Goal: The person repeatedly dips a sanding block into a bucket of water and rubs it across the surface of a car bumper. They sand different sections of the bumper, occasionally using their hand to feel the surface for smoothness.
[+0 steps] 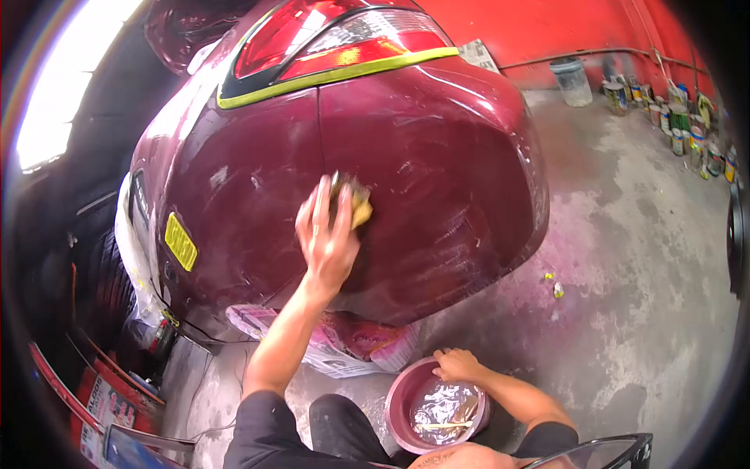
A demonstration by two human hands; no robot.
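My left hand (326, 238) is pressed to the maroon rear body panel (437, 156) of a car, its fingers curled over a yellow sponge (361, 211). Something grey and blurred shows along the sponge's upper edge. Low on the right, my right hand (459, 366) grips the rim of a round maroon bucket (396, 418). Water shimmers inside it, and a pale stick (445, 426) lies across the water. Wet streaks and whitish smears cover the panel. Above, yellow-green masking tape (344, 76) edges the tail light (336, 43).
Newspaper and pinkish plastic (351, 348) cover something under the car's lower edge. Several paint cans (680, 121) and a translucent bucket (572, 82) stand by the red wall. A cable (205, 383) trails over the concrete floor, near a red box (101, 406) at lower left.
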